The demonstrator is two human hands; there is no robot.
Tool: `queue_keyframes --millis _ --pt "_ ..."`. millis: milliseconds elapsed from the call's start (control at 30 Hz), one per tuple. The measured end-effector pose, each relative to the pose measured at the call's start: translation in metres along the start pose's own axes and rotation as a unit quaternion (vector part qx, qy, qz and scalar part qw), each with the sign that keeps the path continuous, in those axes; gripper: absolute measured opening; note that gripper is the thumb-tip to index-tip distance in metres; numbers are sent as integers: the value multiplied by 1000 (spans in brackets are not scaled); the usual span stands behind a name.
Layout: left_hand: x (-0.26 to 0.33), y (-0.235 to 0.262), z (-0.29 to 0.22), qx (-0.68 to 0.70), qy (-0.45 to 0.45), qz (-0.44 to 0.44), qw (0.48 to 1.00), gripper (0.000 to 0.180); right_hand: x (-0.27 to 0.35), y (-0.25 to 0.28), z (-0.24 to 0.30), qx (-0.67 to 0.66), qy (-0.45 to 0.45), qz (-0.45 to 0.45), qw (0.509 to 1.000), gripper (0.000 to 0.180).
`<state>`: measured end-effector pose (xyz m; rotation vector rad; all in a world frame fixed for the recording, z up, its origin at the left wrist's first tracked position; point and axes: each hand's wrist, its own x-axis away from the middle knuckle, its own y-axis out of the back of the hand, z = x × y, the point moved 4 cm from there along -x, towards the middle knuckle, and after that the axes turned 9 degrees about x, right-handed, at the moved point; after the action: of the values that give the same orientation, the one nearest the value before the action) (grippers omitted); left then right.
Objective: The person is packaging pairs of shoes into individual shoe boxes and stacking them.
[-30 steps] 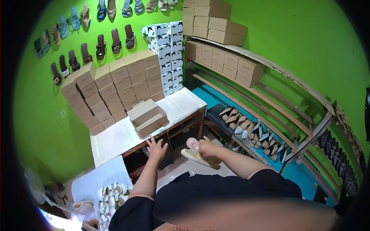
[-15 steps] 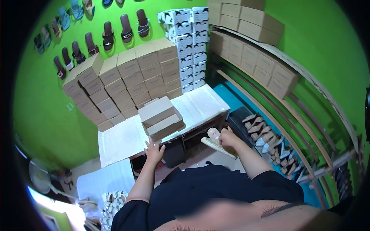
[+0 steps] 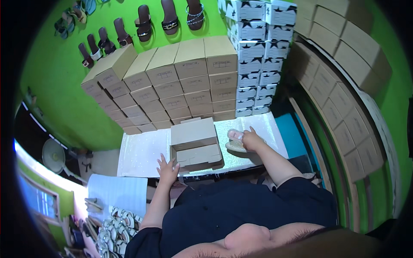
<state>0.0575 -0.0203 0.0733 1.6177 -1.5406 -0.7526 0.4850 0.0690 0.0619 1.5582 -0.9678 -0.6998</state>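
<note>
A pair of pale beige slip-on sandals (image 3: pixel 233 147) is in my right hand (image 3: pixel 253 141), whose fingers are closed over the straps. The sandals are above or on the right part of the white-covered table (image 3: pixel 144 150); whether they touch it I cannot tell. Just left of them stands an open cardboard shoe box (image 3: pixel 194 130), its lid raised at the back and its visible inside bare. Near the box's front left corner, my left hand (image 3: pixel 168 171) has its fingers spread and holds nothing.
Stacked brown shoe boxes (image 3: pixel 189 64) and white boxes with black stars (image 3: pixel 251 56) line the table's back. Shelves of brown boxes (image 3: pixel 340 107) stand at the right. White strappy sandals (image 3: pixel 118 225) lie at the lower left, near a fan (image 3: pixel 53 155).
My right hand has brought the sandals from beyond the table's right front edge to over the tabletop beside the box. The view has shifted closer to the table. My left hand remains open.
</note>
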Motion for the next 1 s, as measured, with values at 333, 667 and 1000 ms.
queue_keyframes --millis 333,667,1000 --pt "-21 -9 -7 -18 27 -12 999 50 -28 -63 -28 -115 34 -94 988 15" --pt "-63 -1 -36 -3 -52 -2 999 59 -3 -8 -47 -208 -84 -78 971 13" --pt "-77 -5 -105 -93 -370 2 925 78 -82 83 26 -338 -53 -88 935 16"
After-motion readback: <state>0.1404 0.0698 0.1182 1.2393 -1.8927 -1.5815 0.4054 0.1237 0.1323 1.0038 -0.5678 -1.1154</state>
